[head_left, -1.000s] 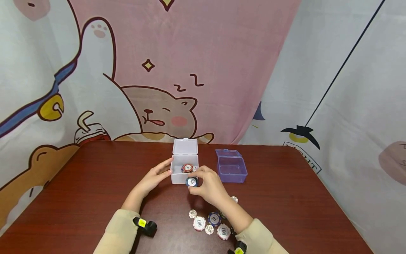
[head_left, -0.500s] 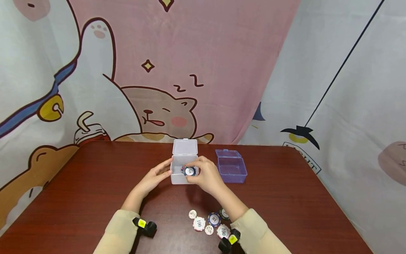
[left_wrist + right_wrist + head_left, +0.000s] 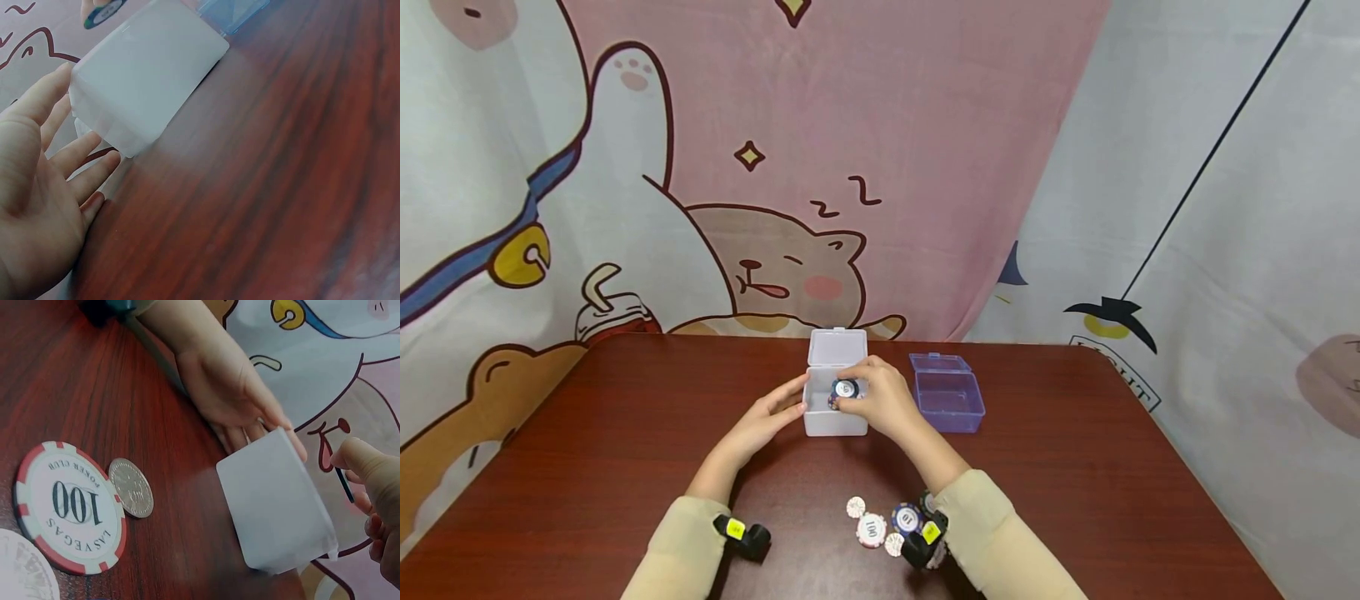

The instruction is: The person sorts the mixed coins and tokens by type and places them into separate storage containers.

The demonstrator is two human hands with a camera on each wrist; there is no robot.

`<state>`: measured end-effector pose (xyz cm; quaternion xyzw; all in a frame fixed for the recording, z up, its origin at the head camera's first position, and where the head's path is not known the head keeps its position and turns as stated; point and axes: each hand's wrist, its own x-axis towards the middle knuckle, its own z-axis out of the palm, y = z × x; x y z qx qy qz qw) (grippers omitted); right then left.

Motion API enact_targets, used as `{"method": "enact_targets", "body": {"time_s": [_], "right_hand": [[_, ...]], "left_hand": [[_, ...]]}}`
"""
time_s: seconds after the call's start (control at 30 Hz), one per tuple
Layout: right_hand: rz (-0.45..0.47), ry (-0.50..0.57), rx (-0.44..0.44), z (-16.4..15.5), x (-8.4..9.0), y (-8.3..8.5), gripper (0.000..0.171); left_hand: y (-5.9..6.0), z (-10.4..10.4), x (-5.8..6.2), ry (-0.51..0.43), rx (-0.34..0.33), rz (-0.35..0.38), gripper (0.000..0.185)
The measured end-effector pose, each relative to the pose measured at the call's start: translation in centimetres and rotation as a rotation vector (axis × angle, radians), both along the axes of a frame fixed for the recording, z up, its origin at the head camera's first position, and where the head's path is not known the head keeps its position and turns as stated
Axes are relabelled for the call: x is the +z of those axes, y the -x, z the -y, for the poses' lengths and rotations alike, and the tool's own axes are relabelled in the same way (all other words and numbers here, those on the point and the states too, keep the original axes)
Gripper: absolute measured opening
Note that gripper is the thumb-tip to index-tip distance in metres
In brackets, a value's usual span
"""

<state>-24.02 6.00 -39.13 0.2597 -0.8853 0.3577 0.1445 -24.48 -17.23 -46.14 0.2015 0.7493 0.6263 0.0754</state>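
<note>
Now a dark-rimmed round poker chip with a white centre [image 3: 846, 388] hangs over a white plastic box [image 3: 836, 424]

From my distant seat, I watch the right hand [image 3: 880, 396] clamp that chip between its thumb and fingers. The chip is tilted, its face turned toward the head view; the right wrist view gives me only its thin edge, and the left wrist view shows it above the box's rim. Just below it, inside the box, I catch a bit of a reddish chip [image 3: 833, 403], mostly hidden.

The left hand [image 3: 758, 427] rests against the box's left side, fingers spread apart and fingertips touching the wall. The box's lid [image 3: 838, 347] stands tipped back.

To the right of it I see a translucent purple plastic box [image 3: 950, 417], its lid also tipped back, near but not touching.

On the near part of the dark red wood-grained table [image 3: 587, 467] lie a white chip with red edge marks and "100" [image 3: 872, 531], a blue-rimmed chip reading "10" [image 3: 906, 518], and two small silvery coin-like discs [image 3: 855, 506]. The black camera on the right wrist [image 3: 919, 546] hides part of this group, including most of a dark-rimmed chip [image 3: 927, 502] behind the sleeve.
</note>
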Motion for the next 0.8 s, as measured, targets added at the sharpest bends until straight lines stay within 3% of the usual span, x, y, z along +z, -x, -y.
{"method": "enact_targets", "body": {"time_s": [0.8], "right_hand": [[0.084, 0.016, -0.058, 0.2, -2.6, 2.5, 0.036]], "left_hand": [[-0.1, 0.1, -0.2, -0.011, -0.005, -0.018, 0.056]]}}
